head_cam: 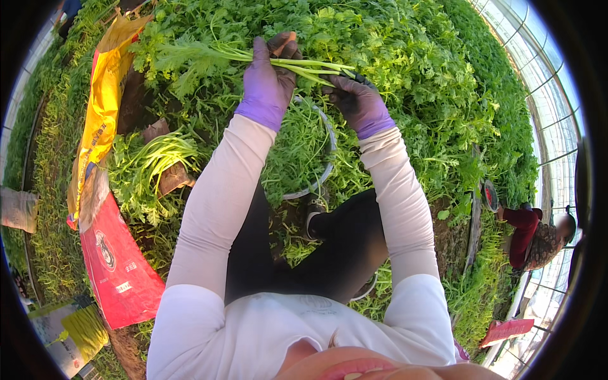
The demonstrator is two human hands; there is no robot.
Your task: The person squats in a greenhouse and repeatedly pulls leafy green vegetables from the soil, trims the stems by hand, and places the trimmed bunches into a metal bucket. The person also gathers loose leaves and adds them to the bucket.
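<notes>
A small bunch of leafy greens with pale stems (304, 64), like garland chrysanthemum, lies sideways between my gloved hands. My left hand (271, 78), in a soiled purple glove, grips it around the stems, with the leafy tops (190, 64) pointing left. At the cut stem ends, my right hand (354, 99), gloved the same way, pinches the stalks between thumb and fingers. Below both hands stands a round tub with a grey rim (331, 142), holding loose greens (297, 147). Part of the tub is hidden behind my left forearm.
Left of me, a pile of greens (166, 152) rests across a wooden piece (175, 179). A yellow sack (99, 123) and a red sack (118, 266) lie beyond. Dense plants (403, 57) grow ahead. At far right a person (534, 237) sits near a bowl (489, 195).
</notes>
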